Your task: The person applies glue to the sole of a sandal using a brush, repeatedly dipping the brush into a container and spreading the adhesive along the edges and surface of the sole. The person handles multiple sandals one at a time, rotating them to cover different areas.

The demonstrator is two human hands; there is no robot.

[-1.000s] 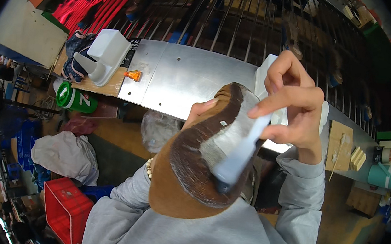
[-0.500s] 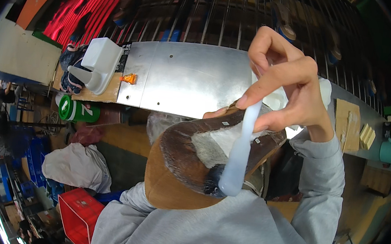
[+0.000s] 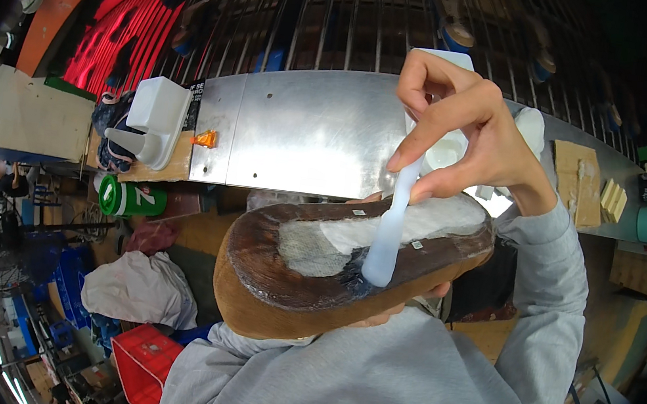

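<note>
A brown leather shoe [image 3: 281, 293] lies bottom-up in front of me, its grey-white insole area framed by dark folded leather. My left hand [image 3: 398, 314] holds it from underneath; only fingertips show below its edge. My right hand [image 3: 459, 130] pinches a pale translucent brush handle [image 3: 392, 226], whose dark bristle end touches the shoe bottom near the middle, on the lower edge of the grey patch. Both arms wear grey sleeves.
A metal-topped bench [image 3: 308, 128] runs behind the shoe, backed by dark bars. On it sit a white tub [image 3: 154, 115], an orange bit [image 3: 205, 138], a white container [image 3: 445, 148] and wooden blocks [image 3: 615, 199]. Below left: a green can [image 3: 126, 197], white cloth [image 3: 139, 289], a red crate [image 3: 143, 353].
The shoe has tilted from steep to nearly level and come closer. My right hand rose, and the brush tip moved along the shoe bottom toward the toe side.
</note>
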